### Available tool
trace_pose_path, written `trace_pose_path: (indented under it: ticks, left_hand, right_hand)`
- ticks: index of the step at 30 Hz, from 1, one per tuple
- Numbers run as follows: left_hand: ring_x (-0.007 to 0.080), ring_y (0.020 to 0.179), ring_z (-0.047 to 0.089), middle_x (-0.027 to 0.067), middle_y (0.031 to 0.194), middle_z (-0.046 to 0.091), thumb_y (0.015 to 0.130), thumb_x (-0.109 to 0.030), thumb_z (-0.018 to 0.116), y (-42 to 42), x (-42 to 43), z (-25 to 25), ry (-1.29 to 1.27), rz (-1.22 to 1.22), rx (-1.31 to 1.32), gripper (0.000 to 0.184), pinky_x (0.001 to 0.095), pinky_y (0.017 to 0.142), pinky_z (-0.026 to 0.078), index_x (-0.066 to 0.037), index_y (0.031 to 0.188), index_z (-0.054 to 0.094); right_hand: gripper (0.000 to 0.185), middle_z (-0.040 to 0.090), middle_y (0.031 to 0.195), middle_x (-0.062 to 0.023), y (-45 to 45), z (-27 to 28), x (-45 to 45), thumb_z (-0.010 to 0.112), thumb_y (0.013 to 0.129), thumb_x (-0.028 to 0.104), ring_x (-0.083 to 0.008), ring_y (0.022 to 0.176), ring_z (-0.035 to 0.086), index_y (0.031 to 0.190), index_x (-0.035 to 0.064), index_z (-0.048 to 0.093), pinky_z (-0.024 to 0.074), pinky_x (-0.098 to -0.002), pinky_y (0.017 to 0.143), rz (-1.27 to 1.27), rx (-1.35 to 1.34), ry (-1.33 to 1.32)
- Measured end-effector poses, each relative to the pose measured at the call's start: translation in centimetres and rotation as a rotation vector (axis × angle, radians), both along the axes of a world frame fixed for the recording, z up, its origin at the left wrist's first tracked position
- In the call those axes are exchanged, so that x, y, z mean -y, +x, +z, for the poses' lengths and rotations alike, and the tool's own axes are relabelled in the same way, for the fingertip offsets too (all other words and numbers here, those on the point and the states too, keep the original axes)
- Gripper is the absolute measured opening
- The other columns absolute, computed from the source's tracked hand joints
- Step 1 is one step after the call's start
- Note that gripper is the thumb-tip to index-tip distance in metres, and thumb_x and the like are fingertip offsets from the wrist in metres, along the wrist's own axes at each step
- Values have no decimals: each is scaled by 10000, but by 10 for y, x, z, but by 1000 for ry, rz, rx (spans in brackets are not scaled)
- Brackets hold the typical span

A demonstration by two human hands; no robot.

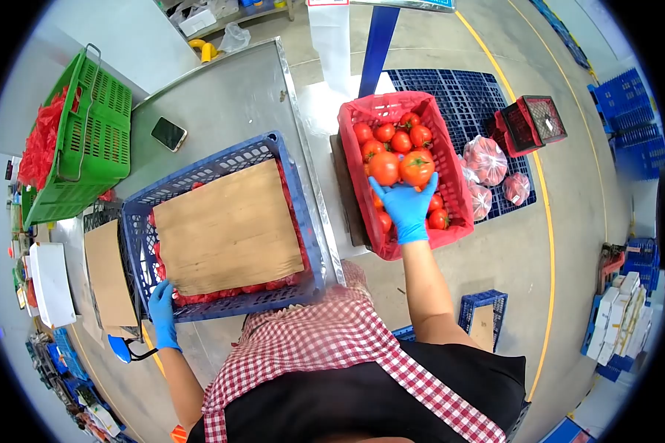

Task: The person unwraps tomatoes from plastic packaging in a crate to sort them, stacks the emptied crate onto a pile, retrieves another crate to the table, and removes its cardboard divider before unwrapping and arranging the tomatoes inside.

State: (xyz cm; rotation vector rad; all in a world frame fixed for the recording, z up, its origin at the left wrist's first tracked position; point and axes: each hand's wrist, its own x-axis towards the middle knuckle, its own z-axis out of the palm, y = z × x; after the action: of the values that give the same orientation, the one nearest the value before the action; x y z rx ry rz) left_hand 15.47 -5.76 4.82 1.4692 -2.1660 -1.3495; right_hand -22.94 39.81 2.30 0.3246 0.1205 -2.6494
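My right hand (410, 210), in a blue glove, reaches into a red-lined crate (462, 210) of tomatoes. Its thumb and fingers curve around two large tomatoes (418, 168), which sit above the smaller ones; some of its fingers are hidden. My left hand (162, 314), also gloved, has its fingers closed over the near left edge of a blue plastic crate (229, 308). A brown cardboard sheet (229, 229) covers most of that crate's contents, with red material showing around its borders.
On the metal table (222, 96) lies a phone (169, 134), beside a green crate (103, 125) with red bags. Bagged produce (485, 160) rests on a dark blue pallet (451, 92) at right. A blue post (379, 52) rises behind the tomato crate.
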Motion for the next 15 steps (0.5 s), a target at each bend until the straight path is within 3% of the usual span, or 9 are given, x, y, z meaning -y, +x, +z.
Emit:
trace_pose_path:
  ticks: [7, 11, 12, 15]
  left_hand:
    - [162, 933, 576, 89, 1031, 646, 842, -159, 639, 4, 15, -10, -18, 28, 57, 321, 275, 827, 443, 17, 1110, 631]
    - [156, 896, 551, 99, 1061, 617, 843, -153, 634, -6, 19, -12, -77, 54, 34, 391, 283, 797, 444, 17, 1191, 577]
    - [170, 964, 550, 135, 1166, 583, 842, -157, 636, -7, 23, -11, -106, 56, 142, 465, 291, 825, 444, 29, 1252, 522]
    - [189, 1024, 545, 163, 1245, 546, 838, -163, 642, -1, 37, -27, -78, 54, 78, 509, 303, 861, 445, 37, 1280, 491]
  right_hand:
    - [815, 286, 1433, -93, -41, -44, -42, 606, 733, 619, -344, 1313, 288, 1373, 186, 345, 322, -594, 1012, -48, 190, 446]
    - [770, 350, 1365, -158, -59, -62, -50, 719, 717, 464, -365, 1224, 403, 1315, 107, 392, 381, -559, 988, -29, 292, 426]
    - [705, 403, 1322, -183, -64, -68, -52, 742, 725, 360, -381, 1170, 462, 1268, 49, 418, 402, -512, 986, -120, 245, 340]
    - [633, 443, 1291, -176, -71, -80, -65, 727, 744, 322, -384, 1146, 487, 1230, 31, 444, 406, -486, 988, -189, 296, 377]
